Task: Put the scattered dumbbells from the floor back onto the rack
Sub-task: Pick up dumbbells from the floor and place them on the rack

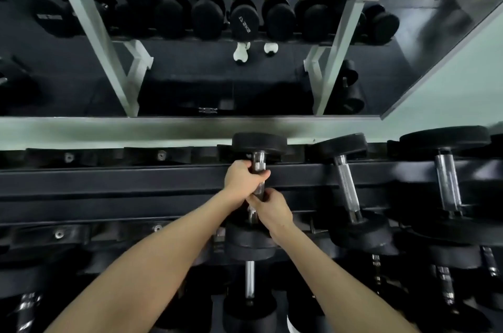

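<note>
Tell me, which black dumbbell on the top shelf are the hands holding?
The leftmost black round-headed dumbbell with the chrome handle: the left hand and right hand both grip its handle. The two dumbbells to its right sit untouched.

A large mirror (190,82) sits above a pale wall strip (109,129) (smudged dark midway), beside a light green wall (462,87).
</note>
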A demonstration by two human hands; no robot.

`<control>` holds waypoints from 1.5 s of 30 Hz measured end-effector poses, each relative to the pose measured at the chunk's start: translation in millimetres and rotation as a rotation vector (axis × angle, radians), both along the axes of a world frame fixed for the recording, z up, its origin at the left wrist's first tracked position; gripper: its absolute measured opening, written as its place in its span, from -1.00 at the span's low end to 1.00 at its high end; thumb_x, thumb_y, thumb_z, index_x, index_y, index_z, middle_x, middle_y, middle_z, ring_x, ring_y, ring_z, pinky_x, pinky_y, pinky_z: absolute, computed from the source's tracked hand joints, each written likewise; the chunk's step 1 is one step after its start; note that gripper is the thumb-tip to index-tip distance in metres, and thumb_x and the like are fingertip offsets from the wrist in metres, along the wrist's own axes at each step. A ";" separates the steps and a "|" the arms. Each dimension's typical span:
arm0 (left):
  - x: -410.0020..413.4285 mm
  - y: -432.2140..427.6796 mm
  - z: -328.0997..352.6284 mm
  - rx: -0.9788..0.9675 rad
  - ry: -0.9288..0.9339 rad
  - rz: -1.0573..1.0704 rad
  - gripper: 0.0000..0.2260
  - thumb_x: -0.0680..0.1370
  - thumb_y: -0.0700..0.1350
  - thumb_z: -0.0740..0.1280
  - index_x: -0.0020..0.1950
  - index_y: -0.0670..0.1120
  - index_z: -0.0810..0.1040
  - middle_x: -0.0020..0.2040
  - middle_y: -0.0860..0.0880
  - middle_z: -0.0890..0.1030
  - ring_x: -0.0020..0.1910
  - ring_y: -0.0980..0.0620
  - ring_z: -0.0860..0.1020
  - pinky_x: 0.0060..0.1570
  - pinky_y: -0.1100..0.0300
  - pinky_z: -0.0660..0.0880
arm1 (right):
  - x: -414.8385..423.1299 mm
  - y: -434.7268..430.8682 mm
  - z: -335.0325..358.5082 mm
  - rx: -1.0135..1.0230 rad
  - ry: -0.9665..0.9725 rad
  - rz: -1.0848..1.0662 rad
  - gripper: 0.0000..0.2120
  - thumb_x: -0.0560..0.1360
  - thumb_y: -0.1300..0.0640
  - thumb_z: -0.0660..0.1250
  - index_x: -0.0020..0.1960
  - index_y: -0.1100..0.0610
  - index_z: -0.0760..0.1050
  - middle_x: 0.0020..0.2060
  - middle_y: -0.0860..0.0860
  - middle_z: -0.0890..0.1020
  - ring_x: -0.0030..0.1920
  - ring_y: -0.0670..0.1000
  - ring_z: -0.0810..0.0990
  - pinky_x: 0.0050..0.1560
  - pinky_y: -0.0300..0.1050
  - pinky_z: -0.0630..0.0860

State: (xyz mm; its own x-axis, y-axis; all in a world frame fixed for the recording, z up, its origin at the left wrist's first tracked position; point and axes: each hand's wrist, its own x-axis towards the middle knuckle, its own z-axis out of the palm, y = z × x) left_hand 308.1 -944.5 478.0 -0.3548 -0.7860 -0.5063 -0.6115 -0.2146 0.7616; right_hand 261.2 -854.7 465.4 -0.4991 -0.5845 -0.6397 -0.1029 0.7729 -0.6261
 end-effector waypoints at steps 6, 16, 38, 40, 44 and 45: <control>3.7 -2.5 -1.0 0.058 0.029 0.001 -0.64 0.41 -0.06 0.47 0.17 -0.16 0.58 0.05 -0.09 0.66 0.04 -0.02 0.61 0.09 0.16 0.52 | 1.2 -1.6 -0.7 0.013 0.007 0.003 -0.72 0.46 -0.18 0.31 0.00 0.00 0.47 -0.12 -0.05 0.67 -0.10 -0.01 0.62 -0.08 -0.08 0.50; 20.6 9.5 23.6 -0.063 -0.093 0.047 -0.60 0.41 0.08 0.43 0.13 -0.15 0.58 0.08 -0.05 0.65 0.07 -0.05 0.60 0.13 -0.01 0.54 | -6.4 15.4 36.5 -0.044 0.260 0.133 -0.48 0.48 -0.20 0.28 0.27 0.12 0.38 -0.02 -0.02 0.62 0.03 0.07 0.61 -0.11 -0.11 0.42; 270.9 435.8 10.2 0.157 -0.042 1.114 -0.82 0.47 0.04 0.39 -0.24 -0.01 0.49 -0.25 -0.09 0.56 -0.26 -0.05 0.52 -0.24 0.11 0.50 | 140.8 298.2 30.0 -0.174 0.167 1.022 -0.49 0.48 -0.15 0.33 0.29 0.13 0.39 0.14 0.02 0.60 0.17 0.07 0.56 0.06 -0.07 0.45; 294.1 476.7 -7.1 0.204 -0.043 1.179 -0.82 0.47 0.02 0.39 -0.19 -0.07 0.52 -0.25 -0.11 0.55 -0.30 -0.04 0.48 -0.30 0.13 0.45 | 164.0 327.2 11.4 -0.115 0.152 1.102 -0.50 0.47 -0.15 0.34 0.28 0.13 0.40 0.12 0.02 0.60 0.16 0.07 0.57 0.04 -0.09 0.43; 338.0 556.0 -48.9 0.314 -0.039 1.282 -0.76 0.47 0.04 0.39 -0.12 -0.14 0.59 -0.31 -0.06 0.54 -0.33 -0.01 0.48 -0.28 0.14 0.47 | 208.4 384.8 -32.3 0.031 0.123 1.214 -0.51 0.48 -0.14 0.32 0.29 0.12 0.39 0.11 0.01 0.60 0.15 0.05 0.57 -0.03 -0.15 0.38; 348.9 575.6 -62.1 0.339 -0.026 1.302 -0.75 0.46 0.04 0.39 -0.13 -0.16 0.59 -0.33 -0.05 0.52 -0.34 -0.02 0.46 -0.31 0.15 0.45 | 218.6 399.1 -45.5 0.067 0.125 1.228 -0.51 0.49 -0.14 0.32 0.28 0.13 0.39 0.11 0.01 0.61 0.15 0.05 0.57 -0.01 -0.14 0.40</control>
